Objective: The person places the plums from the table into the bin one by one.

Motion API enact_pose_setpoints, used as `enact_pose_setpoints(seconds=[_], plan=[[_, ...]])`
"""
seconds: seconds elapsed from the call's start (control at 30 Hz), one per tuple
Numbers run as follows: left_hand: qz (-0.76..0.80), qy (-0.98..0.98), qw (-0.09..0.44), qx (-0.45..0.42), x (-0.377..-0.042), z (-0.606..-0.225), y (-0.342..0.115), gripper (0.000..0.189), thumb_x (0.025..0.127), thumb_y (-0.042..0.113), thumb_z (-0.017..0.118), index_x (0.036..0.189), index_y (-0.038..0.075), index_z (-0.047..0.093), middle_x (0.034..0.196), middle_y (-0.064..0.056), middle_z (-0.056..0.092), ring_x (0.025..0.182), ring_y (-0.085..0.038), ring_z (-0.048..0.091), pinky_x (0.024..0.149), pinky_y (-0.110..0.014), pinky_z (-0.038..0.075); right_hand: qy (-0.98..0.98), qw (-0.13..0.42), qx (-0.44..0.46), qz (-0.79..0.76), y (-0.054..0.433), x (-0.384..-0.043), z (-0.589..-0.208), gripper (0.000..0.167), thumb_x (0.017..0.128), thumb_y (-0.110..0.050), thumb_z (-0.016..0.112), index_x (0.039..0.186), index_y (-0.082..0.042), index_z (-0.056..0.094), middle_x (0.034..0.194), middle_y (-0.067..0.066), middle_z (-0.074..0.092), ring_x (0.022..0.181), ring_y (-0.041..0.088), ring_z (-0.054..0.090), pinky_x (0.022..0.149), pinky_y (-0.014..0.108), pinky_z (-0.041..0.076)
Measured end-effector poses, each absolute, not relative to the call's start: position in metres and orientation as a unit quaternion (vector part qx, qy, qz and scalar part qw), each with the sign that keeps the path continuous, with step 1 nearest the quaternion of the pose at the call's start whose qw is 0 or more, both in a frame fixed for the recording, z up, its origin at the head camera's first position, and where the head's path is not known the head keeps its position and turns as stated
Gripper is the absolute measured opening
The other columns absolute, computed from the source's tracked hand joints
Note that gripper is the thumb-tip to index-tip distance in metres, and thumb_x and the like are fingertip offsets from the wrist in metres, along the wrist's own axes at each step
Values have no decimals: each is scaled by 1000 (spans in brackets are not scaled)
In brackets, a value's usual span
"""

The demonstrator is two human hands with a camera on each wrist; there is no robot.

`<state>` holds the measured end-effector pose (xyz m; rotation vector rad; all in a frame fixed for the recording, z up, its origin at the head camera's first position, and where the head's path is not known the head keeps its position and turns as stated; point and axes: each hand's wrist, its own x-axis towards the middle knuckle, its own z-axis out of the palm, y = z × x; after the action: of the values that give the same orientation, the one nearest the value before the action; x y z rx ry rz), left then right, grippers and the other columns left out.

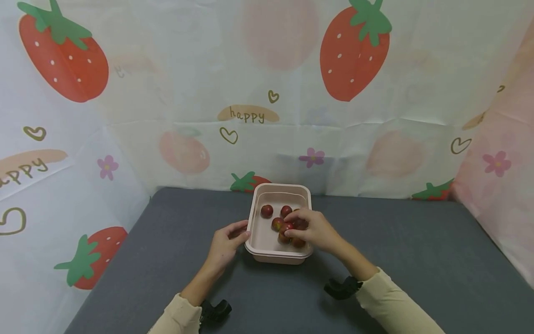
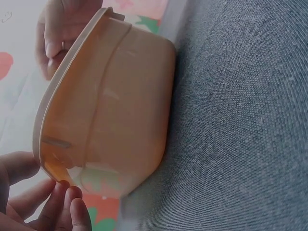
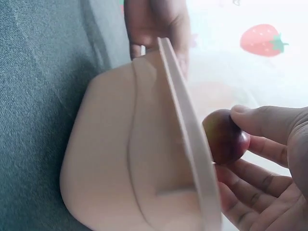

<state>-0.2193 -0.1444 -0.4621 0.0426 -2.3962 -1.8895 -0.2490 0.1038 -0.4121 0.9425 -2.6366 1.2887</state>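
A pale pink plastic container holds several dark red plums. At its left rim is my left hand, its thumb and fingers gripping the edge; the left wrist view shows these fingers curled beneath the lip. Over the container's right side reaches my right hand. Between its thumb and fingers it pinches a plum, red with a yellowish patch, just above the rim in the right wrist view. Some plums inside are partly hidden beneath the right hand.
The container stands on a grey cloth-covered table, near its back edge. Behind and at both sides hangs a white curtain printed with strawberries. Black wrist mounts sit at both sleeves.
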Motion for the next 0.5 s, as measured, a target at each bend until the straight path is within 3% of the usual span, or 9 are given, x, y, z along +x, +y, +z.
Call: enact_pose_setpoints(seconds=[0.27, 0.5], plan=[[-619, -784, 46, 16, -220, -463, -144, 36, 92, 10, 66, 126, 2, 63, 121, -17, 67, 109, -25, 63, 90, -33, 51, -864, 7, 320, 389, 88, -259, -422, 28, 82, -21, 78, 105, -7, 72, 98, 6, 68, 84, 19, 59, 73, 28, 50], [-618, -785, 45, 20, -220, -463, -145, 36, 91, 9, 66, 126, 2, 63, 121, -17, 67, 109, -24, 63, 90, -31, 51, -865, 0, 343, 365, 76, -267, -426, 26, 83, -22, 78, 103, -7, 72, 90, 4, 71, 74, 8, 60, 69, 20, 49]])
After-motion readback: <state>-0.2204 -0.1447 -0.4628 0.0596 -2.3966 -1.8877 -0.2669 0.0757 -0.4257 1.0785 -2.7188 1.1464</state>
